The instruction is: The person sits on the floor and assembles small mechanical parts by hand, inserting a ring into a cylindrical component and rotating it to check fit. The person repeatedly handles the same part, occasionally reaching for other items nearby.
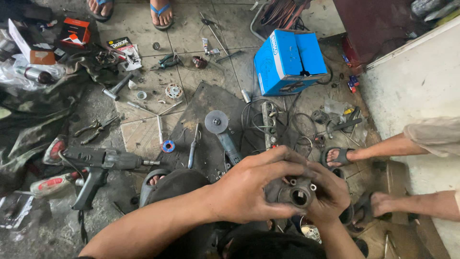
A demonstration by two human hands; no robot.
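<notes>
Holding a small round metal housing (pixel 298 194) up close, both hands are wrapped around it just above the knees, over the floor (pixel 143 134). It's grey, greasy, with a dark bore in the middle and a couple of little posts sticking off the rim. The left hand (pixel 249 189) is curled over its near side, fingers pressed on top; the right hand (pixel 330 194) cups it from the other side, thumb and fingers clamped on the edge. Neither hand is spread.

Looks to me like the inspect-and-fiddle stage of a power tool teardown, though I can't tell whether something is being pushed into that bore or just checked, since the fingers hide most of it. I'd say the next move needs a steady grip with one hand and a free hand for a tool.

Just beyond the hands lies an angle grinder (pixel 221 132) with its disc up, on a dark mat (pixel 201 103). A black drill (pixel 98 165) sits off to the left, a blue box (pixel 287 60) farther out, and another person's feet (pixel 345 156) on the right.
</notes>
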